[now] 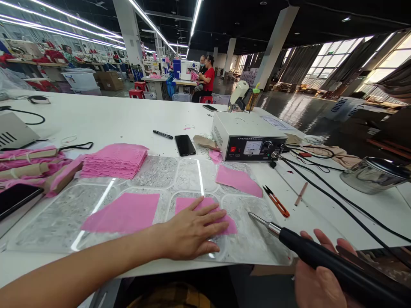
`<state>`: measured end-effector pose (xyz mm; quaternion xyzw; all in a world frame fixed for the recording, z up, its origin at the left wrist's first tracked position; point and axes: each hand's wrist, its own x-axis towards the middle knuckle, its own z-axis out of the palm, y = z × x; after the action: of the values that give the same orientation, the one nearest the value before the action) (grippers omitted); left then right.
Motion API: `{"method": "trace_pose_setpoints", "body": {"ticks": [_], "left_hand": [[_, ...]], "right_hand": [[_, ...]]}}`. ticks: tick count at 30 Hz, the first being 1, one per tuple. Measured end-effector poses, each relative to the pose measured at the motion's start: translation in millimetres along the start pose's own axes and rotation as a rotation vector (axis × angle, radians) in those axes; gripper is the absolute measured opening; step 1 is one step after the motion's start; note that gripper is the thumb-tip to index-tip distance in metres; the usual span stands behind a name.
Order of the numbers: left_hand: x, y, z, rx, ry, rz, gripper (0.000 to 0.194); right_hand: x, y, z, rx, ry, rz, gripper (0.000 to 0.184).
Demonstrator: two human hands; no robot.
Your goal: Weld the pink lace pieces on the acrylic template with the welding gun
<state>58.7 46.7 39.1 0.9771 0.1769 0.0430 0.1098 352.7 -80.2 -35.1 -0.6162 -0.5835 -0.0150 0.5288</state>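
My left hand lies flat with fingers spread on a pink fabric piece, holding it down on the clear plastic mat. In my right hand, a black ultrasonic cutter with a pointed metal tip rests in loosely curled fingers. The tip is over the mat, to the right of that piece and apart from it. Another pink piece lies left of my left hand, and a third pink piece lies farther back on the right.
A pink fabric stack stands at the mat's back left. Behind the mat are a phone, a marker and a generator box with black cables. Orange-handled thread snips and a glass jar are at right.
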Motion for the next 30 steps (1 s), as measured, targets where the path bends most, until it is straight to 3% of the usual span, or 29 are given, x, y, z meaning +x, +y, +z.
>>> {"method": "trace_pose_setpoints", "body": {"ticks": [2, 5, 7, 15, 21, 24, 27, 30], "left_hand": [[3.4, -1.6, 3.0, 0.006, -0.012, -0.025, 0.054], [5.2, -3.0, 4.7, 0.026, -0.033, -0.05, 0.053], [5.7, -3.4, 5.1, 0.029, -0.034, -0.062, 0.053], [4.0, -4.7, 13.1, -0.014, 0.044, -0.065, 0.053], [3.2, -4.8, 16.2, -0.013, 0.062, -0.076, 0.055], [3.2, -4.3, 16.9, -0.007, 0.074, -0.074, 0.055], [3.2, -3.8, 17.0, 0.002, 0.082, -0.067, 0.055], [2.8, -3.7, 17.0, 0.009, 0.1, -0.064, 0.055]], "right_hand": [[3.8, -20.0, 15.5, 0.119, 0.107, 0.107, 0.053], [12.2, -50.7, 36.5, 0.433, 0.357, 0.375, 0.048], [18.6, -60.5, 43.8, 0.544, 0.42, 0.437, 0.047], [29.7, -54.9, 48.9, 0.709, 0.505, 0.499, 0.045], [41.4, -63.4, 51.4, 0.63, 0.573, 0.425, 0.041], [46.2, -62.2, 47.4, 0.815, 0.61, 0.446, 0.029], [46.9, -60.2, 41.3, 1.024, 0.523, 0.476, 0.02], [45.4, -62.3, 38.3, 1.097, 0.422, 0.474, 0.02]]}}
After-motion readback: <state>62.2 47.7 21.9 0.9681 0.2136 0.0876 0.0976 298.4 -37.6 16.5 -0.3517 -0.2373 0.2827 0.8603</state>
